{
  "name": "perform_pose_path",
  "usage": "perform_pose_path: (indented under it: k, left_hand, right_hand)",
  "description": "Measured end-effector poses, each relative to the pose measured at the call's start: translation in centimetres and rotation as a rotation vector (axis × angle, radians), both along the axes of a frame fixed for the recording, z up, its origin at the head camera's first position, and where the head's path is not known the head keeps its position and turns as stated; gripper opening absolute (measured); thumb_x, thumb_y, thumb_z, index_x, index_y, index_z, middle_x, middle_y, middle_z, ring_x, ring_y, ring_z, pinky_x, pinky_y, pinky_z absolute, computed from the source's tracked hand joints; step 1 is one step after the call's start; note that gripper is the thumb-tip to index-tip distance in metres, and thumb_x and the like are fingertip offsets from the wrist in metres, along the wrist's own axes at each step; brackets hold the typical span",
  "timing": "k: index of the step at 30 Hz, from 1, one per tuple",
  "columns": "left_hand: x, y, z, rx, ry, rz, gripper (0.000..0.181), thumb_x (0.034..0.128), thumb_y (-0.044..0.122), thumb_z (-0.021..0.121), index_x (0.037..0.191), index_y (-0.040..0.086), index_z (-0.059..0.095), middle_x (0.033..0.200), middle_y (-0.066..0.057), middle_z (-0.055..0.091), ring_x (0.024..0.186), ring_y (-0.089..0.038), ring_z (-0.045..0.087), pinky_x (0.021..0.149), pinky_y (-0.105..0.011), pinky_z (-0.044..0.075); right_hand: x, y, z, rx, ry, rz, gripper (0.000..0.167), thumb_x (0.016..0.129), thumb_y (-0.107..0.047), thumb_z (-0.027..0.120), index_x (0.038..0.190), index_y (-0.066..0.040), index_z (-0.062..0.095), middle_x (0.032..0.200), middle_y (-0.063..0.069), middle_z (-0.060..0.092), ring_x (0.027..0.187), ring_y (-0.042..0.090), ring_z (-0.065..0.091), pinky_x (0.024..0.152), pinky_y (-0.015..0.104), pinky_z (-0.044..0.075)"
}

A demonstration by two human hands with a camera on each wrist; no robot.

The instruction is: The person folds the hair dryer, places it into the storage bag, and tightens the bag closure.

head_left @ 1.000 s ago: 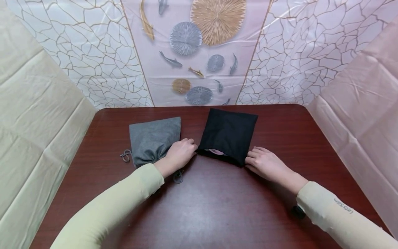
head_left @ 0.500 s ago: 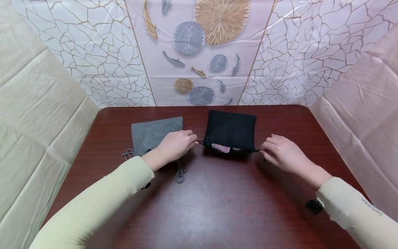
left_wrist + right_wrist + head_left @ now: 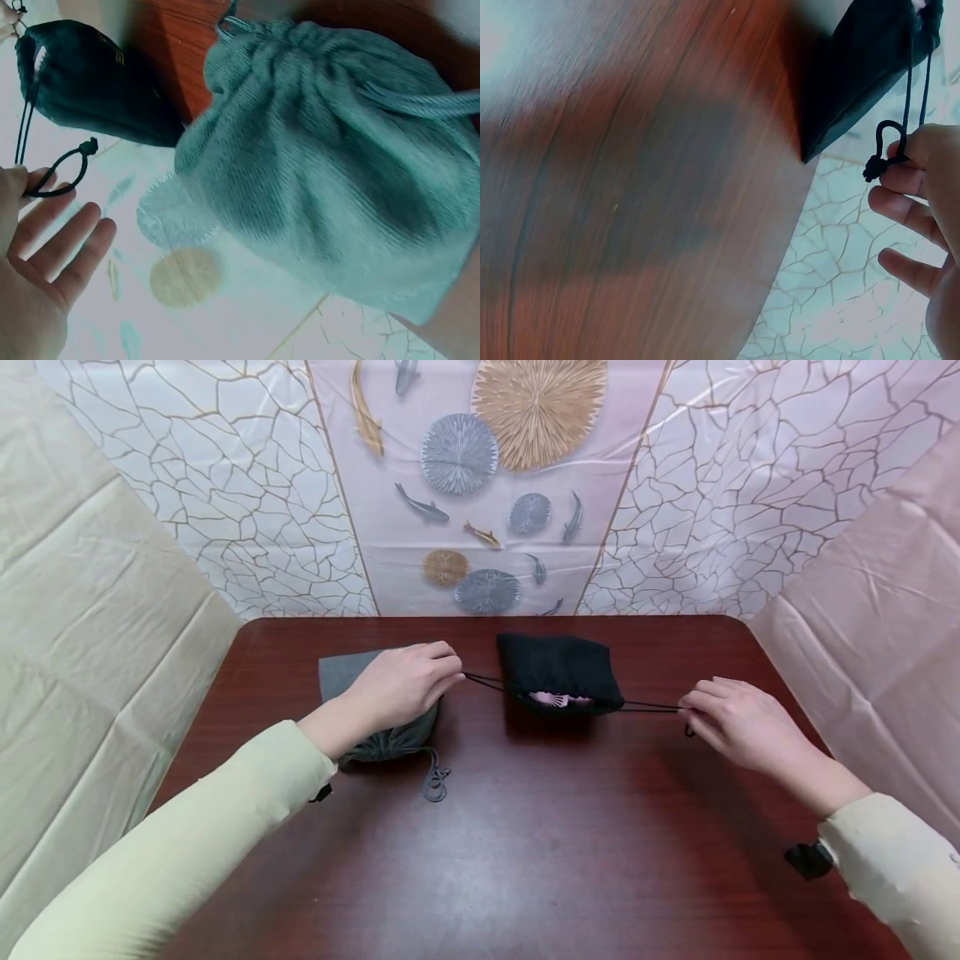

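Note:
A black drawstring bag (image 3: 558,664) hangs between my hands, its mouth partly gathered and facing me. Something pink and white (image 3: 551,699) shows inside the opening; its kind is hard to tell. My left hand (image 3: 408,685) pinches the knotted black cord (image 3: 73,176) on one side between thumb and index finger, the other fingers spread. On the opposite side my right hand (image 3: 742,722) pinches the other cord end (image 3: 889,142), whose knotted loop sticks out past the fingertips. Both cords run taut to the bag. Beneath my left hand lies a grey drawstring bag (image 3: 322,165), gathered at its neck.
The dark red-brown wooden table (image 3: 510,852) runs to a patterned backdrop (image 3: 480,485) behind it. Pale cloth walls stand at the left and right. A grey cord loop (image 3: 435,785) trails from the grey bag onto the table.
Both hands have moved apart and up from the black bag's mouth corners, drawing the cords out. The bag's mouth has narrowed and lifted, and the bag looks shorter.

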State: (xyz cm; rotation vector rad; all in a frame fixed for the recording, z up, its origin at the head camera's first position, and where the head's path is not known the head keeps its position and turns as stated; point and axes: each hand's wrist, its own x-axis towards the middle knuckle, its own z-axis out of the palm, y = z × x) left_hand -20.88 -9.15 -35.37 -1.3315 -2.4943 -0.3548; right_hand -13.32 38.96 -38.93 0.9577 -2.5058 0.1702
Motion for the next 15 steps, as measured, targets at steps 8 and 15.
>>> perform_pose_path:
  k: [8,15]
  left_hand:
    - [0.6,-3.5,-0.6,-0.015,-0.059,-0.051,0.012,0.1057,0.017,0.068,0.095,0.012,0.069,0.111,-0.003,0.068,0.089,-0.019,0.068,0.073,-0.038,0.058]
    - [1.6,-6.6,-1.0,-0.038,-0.088,-0.017,0.01,0.1049,0.018,0.069,0.1,0.011,0.074,0.12,-0.004,0.072,0.1,-0.022,0.073,0.08,-0.043,0.061]
  right_hand:
    - [-0.4,1.9,-0.9,0.063,-0.006,-0.014,0.023,0.069,0.0,0.082,0.088,-0.007,0.073,0.083,0.001,0.064,0.075,0.028,0.064,0.068,0.051,0.054]
    - [-0.9,3.7,-2.1,0.087,-0.004,-0.013,0.024,0.067,0.002,0.082,0.083,-0.01,0.068,0.078,-0.001,0.06,0.069,0.028,0.063,0.062,0.05,0.052]
